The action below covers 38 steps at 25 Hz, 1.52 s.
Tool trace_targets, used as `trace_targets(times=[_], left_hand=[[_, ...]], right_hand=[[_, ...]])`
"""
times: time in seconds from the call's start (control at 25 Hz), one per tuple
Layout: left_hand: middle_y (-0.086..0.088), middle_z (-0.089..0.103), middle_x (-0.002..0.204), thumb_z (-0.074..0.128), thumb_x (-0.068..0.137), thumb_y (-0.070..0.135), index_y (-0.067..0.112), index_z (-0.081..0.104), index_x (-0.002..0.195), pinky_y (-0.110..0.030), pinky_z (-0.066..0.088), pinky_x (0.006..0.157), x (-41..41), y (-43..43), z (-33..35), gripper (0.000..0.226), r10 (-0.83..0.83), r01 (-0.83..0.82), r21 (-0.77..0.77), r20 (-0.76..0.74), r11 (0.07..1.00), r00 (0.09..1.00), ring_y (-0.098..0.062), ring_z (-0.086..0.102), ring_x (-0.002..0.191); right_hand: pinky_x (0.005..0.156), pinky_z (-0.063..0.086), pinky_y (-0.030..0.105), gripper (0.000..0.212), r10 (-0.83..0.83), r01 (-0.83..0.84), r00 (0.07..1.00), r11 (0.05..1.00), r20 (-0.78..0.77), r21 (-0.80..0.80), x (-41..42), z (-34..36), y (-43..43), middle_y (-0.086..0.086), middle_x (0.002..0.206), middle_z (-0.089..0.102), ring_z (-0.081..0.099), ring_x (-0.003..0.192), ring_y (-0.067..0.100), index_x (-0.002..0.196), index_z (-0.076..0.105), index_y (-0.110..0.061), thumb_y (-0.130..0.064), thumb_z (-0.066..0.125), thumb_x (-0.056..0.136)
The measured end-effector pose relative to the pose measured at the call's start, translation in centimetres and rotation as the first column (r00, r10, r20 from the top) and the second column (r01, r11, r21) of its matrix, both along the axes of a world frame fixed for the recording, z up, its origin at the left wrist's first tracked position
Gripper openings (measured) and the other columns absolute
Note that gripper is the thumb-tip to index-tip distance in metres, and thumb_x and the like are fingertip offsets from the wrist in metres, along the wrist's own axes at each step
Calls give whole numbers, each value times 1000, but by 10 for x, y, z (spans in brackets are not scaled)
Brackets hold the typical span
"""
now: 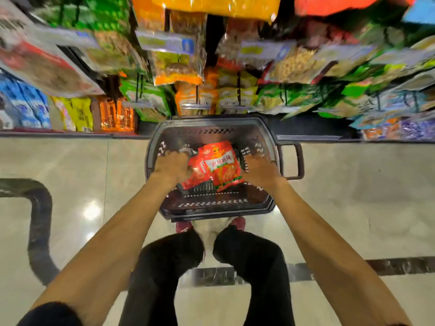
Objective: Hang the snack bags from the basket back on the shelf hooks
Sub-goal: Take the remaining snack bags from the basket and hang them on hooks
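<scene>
Location: the red snack bag (219, 163) lies in the dark plastic basket (213, 214), which stands on the floor (70, 165) just in front of the person's feet and below the stocked shelf. A second red bag (194, 181) appears to lie partly under it.

Hands: both are down inside the basket. The left hand (173, 167) has its fingers curled at the bag's left edge and appears to be grasping it. The right hand (261, 171) sits against the bag's right edge. Its fingers are out of sight, so it cannot be told whether it grips or merely touches.

Handling, as judged: a glossy film packet, light, soft and crinkly, probably slippery on its faces, with contents that could crush. The best hold is likely a pinch at the sealed top edge, which would leave any hang hole free for the hook.

Not determinable: the hang hole cannot be seen. The hanging packets (175, 64) are motion-blurred, so single shelf hooks and any vacant one cannot be picked out. How many bags lie beneath the red ones is hidden.
</scene>
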<state>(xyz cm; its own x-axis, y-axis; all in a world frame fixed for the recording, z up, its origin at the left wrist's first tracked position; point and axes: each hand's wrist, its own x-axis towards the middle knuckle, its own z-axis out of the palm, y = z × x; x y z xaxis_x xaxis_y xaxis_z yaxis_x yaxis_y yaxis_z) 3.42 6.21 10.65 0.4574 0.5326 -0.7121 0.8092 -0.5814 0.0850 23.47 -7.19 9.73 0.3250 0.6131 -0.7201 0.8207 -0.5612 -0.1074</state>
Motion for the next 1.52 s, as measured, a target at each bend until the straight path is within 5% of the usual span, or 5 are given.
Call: trace_targets(times=[0.56,0.76,1.12,1.28,1.52], left_hand=[[-12,52,140,47,98,37,14,48,137,-44,41,104,30,30,-376,46,-23,27,35,-112,999,993,-30,49,130],[-16,49,143,57,86,61,16,27,149,-47,35,112,30,33,-447,84,5,-5,35,-7,999,1000,-34,46,132],[-18,43,145,84,68,43,9,28,148,-40,36,111,15,35,-470,104,241,-235,-69,100,970,965,-34,45,132],[-8,51,143,86,69,37,16,42,145,-33,38,108,5,38,-468,91,306,-278,-233,89,932,948,-26,49,130],[-6,57,138,80,76,36,20,45,144,-36,42,105,-2,25,-437,78,279,-239,-256,133,937,951,-27,54,125]], right_hand=[[105,42,49,59,12,-7,1000,985,29,-172,31,-362,29,16,150,38,40,137,37,144,41,-14,-41,58,94],[105,41,48,64,-65,76,995,988,80,-137,37,-414,28,17,154,31,36,139,36,148,33,-9,-29,60,92],[108,42,48,95,-262,261,964,965,-42,-26,46,-438,27,15,142,45,44,132,36,148,33,-10,-52,78,76],[97,52,37,68,-280,281,950,960,-136,-14,48,-439,21,7,121,67,63,113,23,125,63,-17,-51,83,70],[86,50,27,47,-255,266,939,964,-233,17,46,-401,9,4,119,70,65,107,21,119,68,-17,-37,81,79]])
